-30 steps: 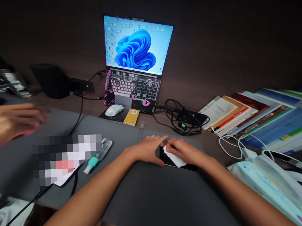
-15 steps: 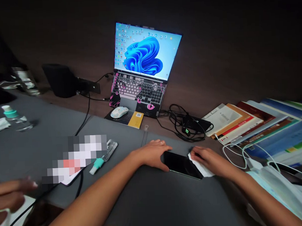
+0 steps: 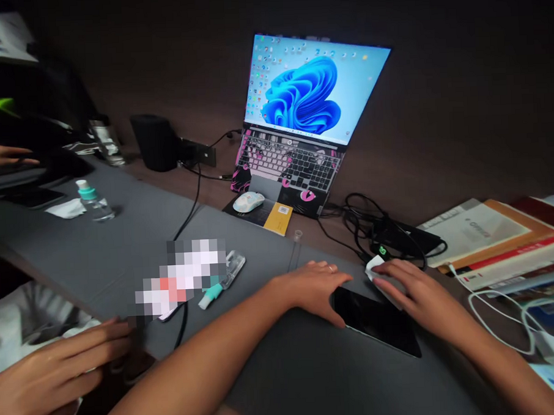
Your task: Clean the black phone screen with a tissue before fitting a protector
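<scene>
A dark-screened phone [image 3: 378, 319] lies face up on the grey desk mat. My left hand [image 3: 315, 291] spans its left end, thumb at the near edge and fingers at the far edge. Above the phone's far right part, my right hand [image 3: 411, 287] pinches a white tissue [image 3: 375, 267]. Most of the tissue is hidden under the fingers. A clear spray bottle with a teal top [image 3: 211, 294] lies on its side left of my left forearm, beside a blurred-out phone-like item [image 3: 179, 282].
Behind stand an open laptop [image 3: 288, 164], a mouse [image 3: 249, 201] and a yellow booklet [image 3: 279, 218]. Black cables and an adapter [image 3: 407, 235] lie right of it, then books [image 3: 489, 235]. A co-worker's hand [image 3: 64, 376] is at lower left; another spray bottle [image 3: 95, 203] stands beyond.
The view has swung left, so everything sits further right. My right hand has moved the tissue toward the phone's far edge, bunching it up. My left hand stays at the phone's left end.
</scene>
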The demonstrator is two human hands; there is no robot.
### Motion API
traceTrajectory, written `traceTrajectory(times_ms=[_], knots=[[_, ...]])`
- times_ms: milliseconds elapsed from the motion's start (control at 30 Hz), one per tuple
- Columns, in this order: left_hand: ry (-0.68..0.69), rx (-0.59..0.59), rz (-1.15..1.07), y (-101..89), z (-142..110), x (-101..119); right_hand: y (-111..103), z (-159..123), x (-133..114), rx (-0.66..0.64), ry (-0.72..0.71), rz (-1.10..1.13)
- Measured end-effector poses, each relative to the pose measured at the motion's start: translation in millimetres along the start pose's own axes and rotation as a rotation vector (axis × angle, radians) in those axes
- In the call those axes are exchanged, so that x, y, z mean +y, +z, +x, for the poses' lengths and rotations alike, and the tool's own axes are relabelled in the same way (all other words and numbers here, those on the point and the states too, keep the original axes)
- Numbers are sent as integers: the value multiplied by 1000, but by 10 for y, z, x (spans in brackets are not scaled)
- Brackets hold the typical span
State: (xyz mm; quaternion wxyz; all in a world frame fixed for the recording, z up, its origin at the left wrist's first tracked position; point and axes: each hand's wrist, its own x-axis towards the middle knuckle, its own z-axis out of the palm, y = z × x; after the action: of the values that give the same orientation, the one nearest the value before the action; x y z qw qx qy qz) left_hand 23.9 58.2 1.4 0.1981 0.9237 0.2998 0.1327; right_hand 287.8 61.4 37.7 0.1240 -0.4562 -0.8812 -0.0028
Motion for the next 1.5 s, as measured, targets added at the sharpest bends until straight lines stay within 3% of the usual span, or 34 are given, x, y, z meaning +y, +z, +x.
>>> traceTrajectory(times_ms=[67, 200, 533, 800, 1033, 1233, 1500], knots=[[10, 13, -10, -4, 10, -4, -4, -44, -165, -3, -4, 43], [8, -17, -28, -41, 12, -2, 46, -55, -396, -145, -15, 106], [-13, -41, -189, -74, -32, -76, 194, -22, -536, -289, 41, 178], [-22, -60, -226, -33, -24, -88, 273, -122, -588, -225, -3, 188], [-88, -48, -214, 30, -43, -73, 362, -135, -610, -54, -113, 189], [-102, 4, -224, 28, -80, 13, 364, -128, -582, 62, -124, 100], [-116, 8, -256, 85, -82, 15, 415, -208, -615, 70, -166, 87]])
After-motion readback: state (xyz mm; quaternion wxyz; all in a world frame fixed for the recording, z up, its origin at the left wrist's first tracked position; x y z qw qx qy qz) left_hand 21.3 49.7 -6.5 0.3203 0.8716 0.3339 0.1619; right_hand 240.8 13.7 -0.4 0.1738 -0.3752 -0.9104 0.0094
